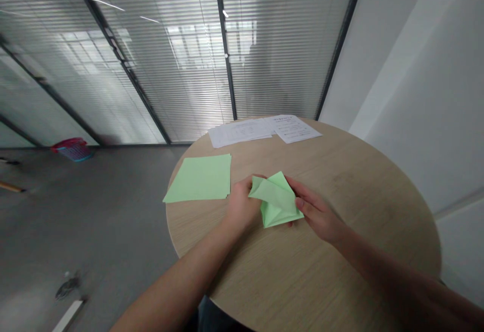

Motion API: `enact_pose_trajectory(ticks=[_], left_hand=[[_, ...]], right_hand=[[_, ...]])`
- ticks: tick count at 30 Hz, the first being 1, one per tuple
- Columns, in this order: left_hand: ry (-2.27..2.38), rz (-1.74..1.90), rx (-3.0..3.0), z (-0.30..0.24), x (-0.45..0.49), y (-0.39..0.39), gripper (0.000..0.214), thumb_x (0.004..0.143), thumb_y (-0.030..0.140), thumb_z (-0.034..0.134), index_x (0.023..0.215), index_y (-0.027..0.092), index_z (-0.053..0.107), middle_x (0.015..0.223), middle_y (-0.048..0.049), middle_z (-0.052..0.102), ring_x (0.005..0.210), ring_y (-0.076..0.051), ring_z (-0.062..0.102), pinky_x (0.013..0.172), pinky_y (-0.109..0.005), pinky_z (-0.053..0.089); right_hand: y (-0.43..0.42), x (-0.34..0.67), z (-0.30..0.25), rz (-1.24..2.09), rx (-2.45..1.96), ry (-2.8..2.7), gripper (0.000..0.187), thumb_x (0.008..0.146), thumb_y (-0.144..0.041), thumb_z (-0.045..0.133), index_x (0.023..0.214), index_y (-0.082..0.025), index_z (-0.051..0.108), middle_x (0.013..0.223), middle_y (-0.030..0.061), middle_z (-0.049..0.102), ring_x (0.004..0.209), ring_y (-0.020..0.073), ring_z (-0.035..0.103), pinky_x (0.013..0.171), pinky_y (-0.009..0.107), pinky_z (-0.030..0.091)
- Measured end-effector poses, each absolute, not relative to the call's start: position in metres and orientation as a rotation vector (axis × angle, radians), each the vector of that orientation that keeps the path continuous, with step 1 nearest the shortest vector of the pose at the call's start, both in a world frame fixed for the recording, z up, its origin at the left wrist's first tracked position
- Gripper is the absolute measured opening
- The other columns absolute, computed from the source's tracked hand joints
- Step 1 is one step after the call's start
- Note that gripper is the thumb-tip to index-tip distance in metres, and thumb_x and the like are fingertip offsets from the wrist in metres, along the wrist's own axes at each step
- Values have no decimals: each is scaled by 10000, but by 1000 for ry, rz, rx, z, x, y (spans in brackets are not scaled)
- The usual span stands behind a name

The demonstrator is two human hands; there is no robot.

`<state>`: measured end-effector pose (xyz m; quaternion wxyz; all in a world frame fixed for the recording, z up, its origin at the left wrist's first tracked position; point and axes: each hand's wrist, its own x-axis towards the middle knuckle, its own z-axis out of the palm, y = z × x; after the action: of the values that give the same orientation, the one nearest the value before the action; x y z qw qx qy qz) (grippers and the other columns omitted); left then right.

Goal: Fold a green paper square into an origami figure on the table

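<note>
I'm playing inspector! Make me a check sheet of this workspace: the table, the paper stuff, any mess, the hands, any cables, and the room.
Surface: rounded wood-look table.
Things in use: folded green paper, partly creased; flat green sheets reaching the table's left edge.
Clutter: printed white papers at the far edge; a dark object on the floor, too blurred to name.
Hands: left hand holds the folded paper's left side; right hand holds its right side.
Cables: nothing seen.
Surroundings: blinds ahead, pale wall right, red-and-blue basket on the grey floor.
</note>
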<state>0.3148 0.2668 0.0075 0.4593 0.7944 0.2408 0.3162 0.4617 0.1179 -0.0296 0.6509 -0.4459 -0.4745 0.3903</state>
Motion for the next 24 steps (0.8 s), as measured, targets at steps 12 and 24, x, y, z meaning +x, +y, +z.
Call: enact_pose_trajectory(ticks=[12,24], left_hand=[[722,767,2207,8,316,264,255,969,321,516,862,175,696,798,-33,713,731,-189,627,640,-276,411],[643,752,2226,12,314,265,288,1003,363,509,1057,174,721,983,-98,771,893,-257,688,828,-366,506]], right_hand=[[124,459,-28,830,-1298,-964,604,910,-559,691,1443,-287,603,1005,55,726,686,163,631,537,267,575],[130,463,-32,887,-1269,-745,582,859,-685,682,1212,-222,687,817,22,691,551,159,621,478,297,536]])
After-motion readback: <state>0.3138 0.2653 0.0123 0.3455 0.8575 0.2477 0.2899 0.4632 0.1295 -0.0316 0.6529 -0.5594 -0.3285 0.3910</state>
